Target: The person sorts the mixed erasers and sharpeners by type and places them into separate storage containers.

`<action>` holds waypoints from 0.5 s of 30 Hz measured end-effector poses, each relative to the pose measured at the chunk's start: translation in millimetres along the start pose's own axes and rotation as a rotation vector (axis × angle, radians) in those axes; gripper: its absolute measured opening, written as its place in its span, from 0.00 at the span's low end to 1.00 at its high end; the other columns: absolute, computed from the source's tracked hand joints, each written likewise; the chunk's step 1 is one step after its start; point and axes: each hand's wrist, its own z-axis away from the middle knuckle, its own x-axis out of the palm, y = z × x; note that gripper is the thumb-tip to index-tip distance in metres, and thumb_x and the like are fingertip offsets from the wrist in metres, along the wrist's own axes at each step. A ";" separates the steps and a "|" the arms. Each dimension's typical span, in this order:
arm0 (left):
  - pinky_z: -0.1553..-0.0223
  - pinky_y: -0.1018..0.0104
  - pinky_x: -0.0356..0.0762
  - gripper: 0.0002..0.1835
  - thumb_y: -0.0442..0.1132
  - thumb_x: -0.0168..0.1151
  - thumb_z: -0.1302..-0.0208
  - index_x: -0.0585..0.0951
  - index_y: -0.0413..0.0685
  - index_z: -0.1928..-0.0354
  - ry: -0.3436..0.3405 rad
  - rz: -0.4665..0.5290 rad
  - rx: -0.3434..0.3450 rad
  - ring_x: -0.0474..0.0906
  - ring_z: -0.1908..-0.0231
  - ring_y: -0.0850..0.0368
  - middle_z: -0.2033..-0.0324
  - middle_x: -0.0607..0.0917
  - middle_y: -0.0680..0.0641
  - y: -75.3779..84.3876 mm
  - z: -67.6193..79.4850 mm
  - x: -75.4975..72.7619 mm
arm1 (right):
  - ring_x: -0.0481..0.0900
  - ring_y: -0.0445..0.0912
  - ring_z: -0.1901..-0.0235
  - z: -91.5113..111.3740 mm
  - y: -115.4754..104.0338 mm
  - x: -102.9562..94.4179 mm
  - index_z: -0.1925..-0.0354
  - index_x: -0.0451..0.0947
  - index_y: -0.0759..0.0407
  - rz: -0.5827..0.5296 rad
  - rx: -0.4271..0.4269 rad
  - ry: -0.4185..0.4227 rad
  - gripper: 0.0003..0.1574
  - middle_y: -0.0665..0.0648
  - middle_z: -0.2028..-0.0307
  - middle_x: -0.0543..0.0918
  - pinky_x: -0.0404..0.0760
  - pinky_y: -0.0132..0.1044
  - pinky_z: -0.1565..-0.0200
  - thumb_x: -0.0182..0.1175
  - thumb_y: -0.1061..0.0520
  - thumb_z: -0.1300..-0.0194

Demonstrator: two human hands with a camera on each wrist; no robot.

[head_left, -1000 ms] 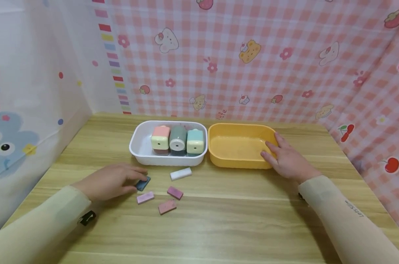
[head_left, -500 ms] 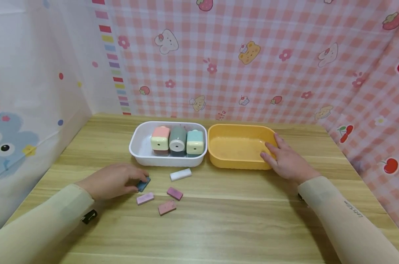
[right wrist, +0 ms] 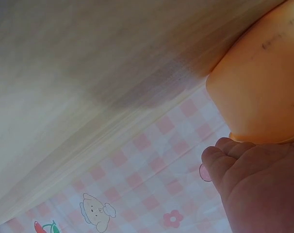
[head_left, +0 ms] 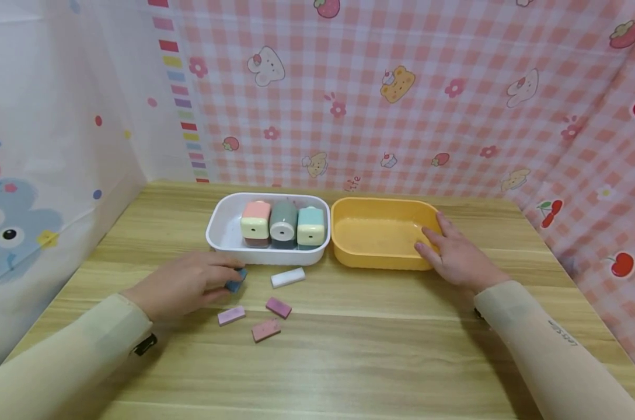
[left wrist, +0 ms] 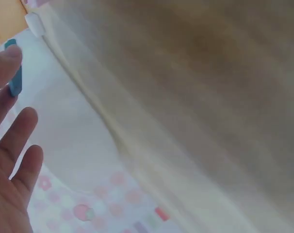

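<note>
My left hand (head_left: 183, 284) pinches a small blue rectangular eraser (head_left: 236, 281) between thumb and fingers, close in front of the white tray (head_left: 265, 256). In the left wrist view the same eraser (left wrist: 16, 77) appears edge-on, while the other fingers are spread apart. At the right end of the yellow tray (head_left: 386, 262), my right hand (head_left: 461, 254) grips the rim, some fingers reaching inside. The right wrist view shows other fingertips beside the tray's wall (right wrist: 263, 87). A white eraser (head_left: 288, 277) lies just right of the blue one.
Lilac (head_left: 231, 315), magenta (head_left: 278, 307) and dusty-pink (head_left: 266, 330) erasers lie on the wooden table (head_left: 349, 361). Inside the white tray stand three pencil sharpeners: a pink one (head_left: 255, 220), a grey-green one (head_left: 283, 219) and a teal one (head_left: 310, 224). Patterned cloth (head_left: 401, 128) hangs behind.
My left hand has taken hold of the blue eraser and shifted it slightly right and toward the white tray. My right hand stays at the yellow tray.
</note>
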 end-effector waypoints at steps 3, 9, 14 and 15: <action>0.47 0.53 0.88 0.19 0.37 0.83 0.46 0.90 0.52 0.51 0.108 -0.058 0.077 0.87 0.46 0.53 0.43 0.89 0.51 1.0 -6.5 -3.3 | 0.37 0.70 0.17 -0.2 0.6 0.0 0.19 0.56 0.68 0.000 -0.002 0.001 0.54 0.72 0.16 0.34 0.47 0.68 0.21 0.35 0.27 0.18; 0.48 0.48 0.88 0.20 0.36 0.84 0.48 0.89 0.50 0.52 0.205 -0.142 0.121 0.88 0.46 0.48 0.45 0.90 0.47 4.3 -26.1 -13.2 | 0.37 0.70 0.17 -0.6 1.4 -0.2 0.19 0.56 0.68 -0.001 -0.002 0.000 0.54 0.72 0.16 0.34 0.47 0.68 0.21 0.36 0.27 0.18; 0.44 0.48 0.86 0.19 0.37 0.83 0.46 0.89 0.49 0.51 0.237 -0.161 0.141 0.87 0.45 0.47 0.46 0.90 0.46 4.9 -43.3 -18.6 | 0.37 0.70 0.17 -0.3 0.8 -0.1 0.19 0.56 0.68 -0.003 0.002 -0.005 0.54 0.73 0.17 0.33 0.47 0.69 0.21 0.35 0.27 0.18; 0.44 0.48 0.85 0.19 0.36 0.83 0.46 0.88 0.49 0.51 0.243 -0.162 0.144 0.87 0.45 0.47 0.46 0.90 0.46 4.8 -46.6 -19.2 | 0.37 0.70 0.17 -0.3 0.3 -0.1 0.19 0.56 0.68 -0.006 0.001 -0.005 0.54 0.72 0.17 0.33 0.47 0.69 0.21 0.35 0.27 0.18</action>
